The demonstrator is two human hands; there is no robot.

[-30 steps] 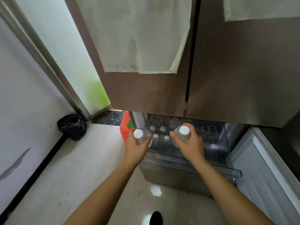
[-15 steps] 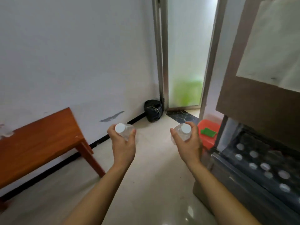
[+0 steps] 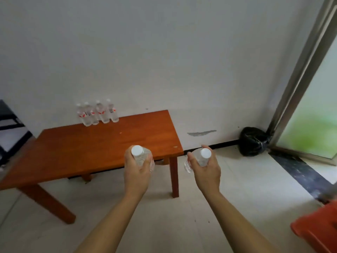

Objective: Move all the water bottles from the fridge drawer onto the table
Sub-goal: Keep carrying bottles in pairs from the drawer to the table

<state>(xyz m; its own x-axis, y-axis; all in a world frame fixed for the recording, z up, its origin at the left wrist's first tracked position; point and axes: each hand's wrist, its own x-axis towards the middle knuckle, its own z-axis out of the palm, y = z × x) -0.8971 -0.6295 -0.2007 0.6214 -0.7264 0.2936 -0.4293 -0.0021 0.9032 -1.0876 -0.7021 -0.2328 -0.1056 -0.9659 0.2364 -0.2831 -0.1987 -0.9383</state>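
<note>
My left hand (image 3: 137, 170) grips a clear water bottle with a white cap (image 3: 138, 152), held over the near right corner of the wooden table (image 3: 87, 148). My right hand (image 3: 206, 170) grips a second white-capped water bottle (image 3: 204, 156), held over the floor just right of the table. Several water bottles with red labels (image 3: 97, 113) stand upright in a row at the table's far edge against the wall. The fridge drawer is out of view.
A black bag (image 3: 253, 141) lies on the floor in the corner by the sliding door frame (image 3: 299, 77). An orange bin (image 3: 317, 229) sits at the lower right. A dark shelf unit (image 3: 9, 128) stands left of the table.
I have turned left from the fridge toward the table, carrying a bottle in each hand. The fridge drawer has left the view and the whole table with its bottles has come in.
</note>
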